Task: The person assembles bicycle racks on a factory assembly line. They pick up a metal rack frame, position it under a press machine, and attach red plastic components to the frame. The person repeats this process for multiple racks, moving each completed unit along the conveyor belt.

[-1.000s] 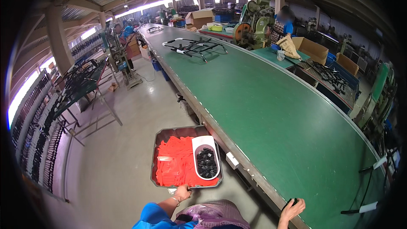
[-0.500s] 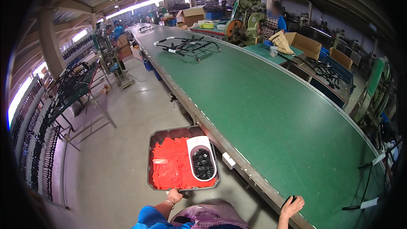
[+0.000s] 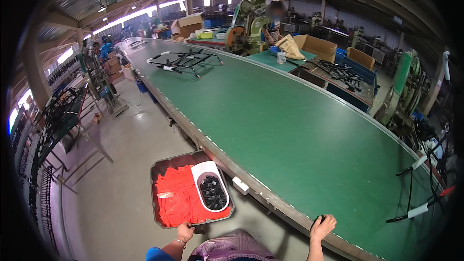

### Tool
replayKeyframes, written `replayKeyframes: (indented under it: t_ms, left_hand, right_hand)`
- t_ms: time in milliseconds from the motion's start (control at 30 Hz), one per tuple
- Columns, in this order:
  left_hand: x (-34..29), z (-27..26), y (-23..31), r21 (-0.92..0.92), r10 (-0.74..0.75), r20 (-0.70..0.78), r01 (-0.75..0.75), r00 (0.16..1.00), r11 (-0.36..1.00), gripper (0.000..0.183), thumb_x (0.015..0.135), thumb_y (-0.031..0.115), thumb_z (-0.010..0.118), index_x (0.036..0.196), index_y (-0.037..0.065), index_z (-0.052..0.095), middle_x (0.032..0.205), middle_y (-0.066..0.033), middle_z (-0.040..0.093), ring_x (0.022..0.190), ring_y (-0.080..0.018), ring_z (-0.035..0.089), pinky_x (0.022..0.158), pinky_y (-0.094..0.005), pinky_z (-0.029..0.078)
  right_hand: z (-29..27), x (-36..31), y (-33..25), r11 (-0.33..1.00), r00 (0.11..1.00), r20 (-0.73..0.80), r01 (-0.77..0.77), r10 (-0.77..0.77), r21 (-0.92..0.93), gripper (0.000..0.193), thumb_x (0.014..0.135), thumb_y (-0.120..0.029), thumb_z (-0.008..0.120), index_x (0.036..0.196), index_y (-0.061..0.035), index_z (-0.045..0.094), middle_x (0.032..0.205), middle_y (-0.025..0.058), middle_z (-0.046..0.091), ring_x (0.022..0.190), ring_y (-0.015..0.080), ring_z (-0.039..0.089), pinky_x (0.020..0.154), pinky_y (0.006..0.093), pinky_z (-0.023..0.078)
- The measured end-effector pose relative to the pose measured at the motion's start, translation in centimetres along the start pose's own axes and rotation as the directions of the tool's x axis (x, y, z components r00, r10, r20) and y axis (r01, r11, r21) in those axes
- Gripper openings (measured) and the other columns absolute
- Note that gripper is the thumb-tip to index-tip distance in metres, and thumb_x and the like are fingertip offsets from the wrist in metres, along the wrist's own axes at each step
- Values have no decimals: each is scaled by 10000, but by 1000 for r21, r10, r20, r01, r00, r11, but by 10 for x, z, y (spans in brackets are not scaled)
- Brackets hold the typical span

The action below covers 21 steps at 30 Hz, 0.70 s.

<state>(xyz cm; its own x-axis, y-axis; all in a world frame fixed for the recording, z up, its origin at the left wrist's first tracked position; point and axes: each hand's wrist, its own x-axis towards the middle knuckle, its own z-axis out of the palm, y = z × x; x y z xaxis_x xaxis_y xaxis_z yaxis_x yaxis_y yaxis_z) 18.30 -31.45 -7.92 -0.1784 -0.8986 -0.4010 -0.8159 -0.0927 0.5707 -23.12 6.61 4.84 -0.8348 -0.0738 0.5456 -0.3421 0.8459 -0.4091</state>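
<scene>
Legible markings in the head view
No text, label, brand, number or sign can be read here

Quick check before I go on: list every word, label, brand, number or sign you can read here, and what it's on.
None can be read.
Black tray by the left hand, and the white container in it: no legible marking.
White block on the long green table's edge: no legible marking.
Cardboard box and green machine farther back: too small and blurred to tell.
</scene>
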Motion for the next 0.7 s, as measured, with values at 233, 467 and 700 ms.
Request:
replayKeyframes:
  t_ms: [233,467,700]
  left_hand:
    - [-14,-16,36,24,104,-72,-103,992,994,248,735,182,736,876,7,632,800,-176,669,788,-300,664,747,-367,507]
    - [-18,-10,59,93,171,-60,-165,983,982,286,738,252,737,892,29,646,836,-190,671,837,-343,659,768,-396,511]
    - [-20,-5,71,52,171,-17,-170,985,984,271,754,252,726,903,41,643,844,-187,674,840,-340,660,766,-403,511]
  right_hand:
    - [-4,2,-2,999,999,22,-31,31,-14,217,761,-75,639,942,-30,528,1045,148,528,1053,331,460,915,447,359]
    - [-1,0,0,999,999,23,-49,49,6,204,770,-99,628,934,-33,529,1061,154,527,1069,338,452,933,465,345]
    - [0,-1,2,1000,1000,-4,-15,15,1,184,772,-87,622,916,-31,521,1039,162,531,1045,342,464,909,462,357]
